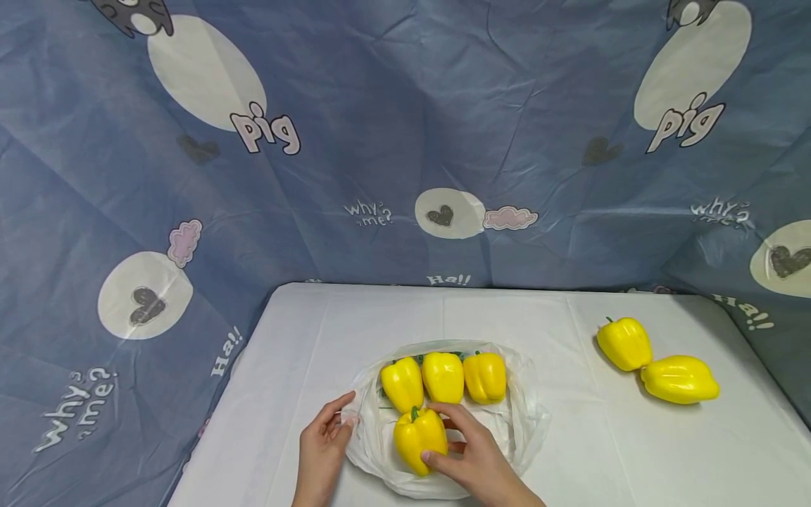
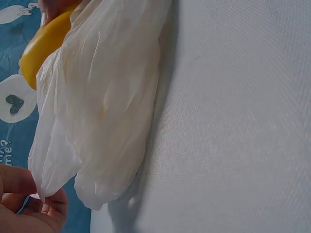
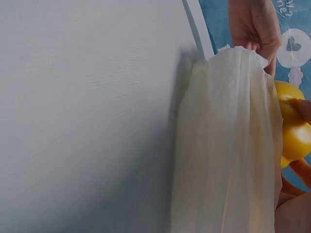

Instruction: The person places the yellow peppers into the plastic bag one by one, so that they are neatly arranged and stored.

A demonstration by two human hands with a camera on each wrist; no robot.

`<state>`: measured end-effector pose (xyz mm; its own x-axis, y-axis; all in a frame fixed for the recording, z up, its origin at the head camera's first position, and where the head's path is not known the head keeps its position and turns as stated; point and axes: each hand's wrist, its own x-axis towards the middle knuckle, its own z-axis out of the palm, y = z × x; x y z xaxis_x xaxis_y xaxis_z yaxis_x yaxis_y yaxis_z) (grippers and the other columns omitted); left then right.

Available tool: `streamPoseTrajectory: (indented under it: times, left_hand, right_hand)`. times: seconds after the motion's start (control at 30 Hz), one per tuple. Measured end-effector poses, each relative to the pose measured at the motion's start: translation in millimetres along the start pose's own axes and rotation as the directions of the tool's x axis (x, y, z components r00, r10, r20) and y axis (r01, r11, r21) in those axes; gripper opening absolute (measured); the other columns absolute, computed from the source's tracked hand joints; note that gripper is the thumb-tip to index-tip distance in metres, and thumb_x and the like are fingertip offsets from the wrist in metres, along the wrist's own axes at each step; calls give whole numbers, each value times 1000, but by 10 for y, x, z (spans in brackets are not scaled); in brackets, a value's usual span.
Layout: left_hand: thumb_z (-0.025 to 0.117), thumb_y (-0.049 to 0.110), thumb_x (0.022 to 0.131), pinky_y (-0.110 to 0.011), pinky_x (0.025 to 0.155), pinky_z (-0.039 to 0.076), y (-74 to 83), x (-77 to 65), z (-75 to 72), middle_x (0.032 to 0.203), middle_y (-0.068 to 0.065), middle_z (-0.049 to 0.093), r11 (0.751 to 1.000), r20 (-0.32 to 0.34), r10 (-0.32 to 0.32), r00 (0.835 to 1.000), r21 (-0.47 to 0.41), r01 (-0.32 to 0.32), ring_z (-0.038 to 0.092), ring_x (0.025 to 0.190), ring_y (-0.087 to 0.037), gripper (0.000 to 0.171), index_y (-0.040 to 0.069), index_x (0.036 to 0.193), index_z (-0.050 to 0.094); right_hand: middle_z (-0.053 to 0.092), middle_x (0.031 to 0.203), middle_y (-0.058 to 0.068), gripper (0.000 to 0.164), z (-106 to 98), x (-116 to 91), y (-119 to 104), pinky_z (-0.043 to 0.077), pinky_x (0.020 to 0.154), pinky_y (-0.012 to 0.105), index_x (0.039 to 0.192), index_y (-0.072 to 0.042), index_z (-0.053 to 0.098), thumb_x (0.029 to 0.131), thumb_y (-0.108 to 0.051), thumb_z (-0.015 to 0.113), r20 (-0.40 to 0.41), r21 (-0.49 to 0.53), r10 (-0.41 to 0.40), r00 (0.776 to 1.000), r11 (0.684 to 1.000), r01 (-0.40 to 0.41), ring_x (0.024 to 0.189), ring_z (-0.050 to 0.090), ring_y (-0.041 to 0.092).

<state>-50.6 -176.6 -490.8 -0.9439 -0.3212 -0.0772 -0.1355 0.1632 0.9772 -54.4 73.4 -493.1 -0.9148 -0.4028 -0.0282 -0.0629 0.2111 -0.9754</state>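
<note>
A white plastic bag (image 1: pixel 529 422) lies on the table with its mouth spread wide. Inside, along the far side, three yellow bell peppers (image 1: pixel 443 378) sit in a row. My right hand (image 1: pixel 472 454) grips another yellow bell pepper (image 1: pixel 418 440), stem up, over the near part of the bag's opening; the right wrist view shows this held pepper (image 3: pixel 294 126) above the rim. At the bag's left edge my left hand (image 1: pixel 324 443) pinches the plastic rim between thumb and fingers. The left wrist view shows that hand (image 2: pixel 34 208) holding the thin bag wall (image 2: pixel 107 97).
Two more yellow bell peppers, one upright (image 1: pixel 625 343) and one on its side (image 1: pixel 681 379), touch each other at the table's right. A white cloth covers the table (image 1: pixel 633 458). Behind and beside it hangs a blue printed curtain (image 1: pixel 355 141).
</note>
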Motion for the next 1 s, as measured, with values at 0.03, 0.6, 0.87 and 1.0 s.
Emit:
streamPoseTrajectory:
  times: [0.03,0.6,0.87,1.0]
  left_hand:
    - [59,-13,87,-16,74,47,-1,0,0,114,-13,62,1000,0,0,1000,-2,0,50,85,-14,42,7,122,69]
    - [61,-12,86,-17,68,45,-16,-5,4,103,-12,61,1000,1,17,1000,7,-17,48,81,-14,41,7,121,69]
    - [61,-10,87,-17,75,47,-6,-8,7,114,-12,62,1000,10,11,1000,7,-11,51,88,-15,42,8,124,68]
    - [62,-9,87,-17,74,46,0,-6,6,116,-11,62,1000,11,8,1000,13,-9,50,88,-15,41,8,124,68]
  right_hand:
    - [51,135,-4,56,1,8,0,51,83,35,137,-24,52,87,-33,75,10,-3,3,1000,1000,-3,114,52,28]
    - [57,124,-7,59,81,109,33,51,82,30,138,-20,52,87,-39,74,46,-123,35,998,992,-30,102,55,17]
    - [60,116,-5,60,120,147,44,52,79,31,134,-15,56,84,-41,76,16,-163,79,997,984,-75,94,57,15]
    - [60,118,-4,57,137,173,52,51,78,30,132,-16,58,84,-42,76,26,-150,118,993,982,-112,93,57,15]
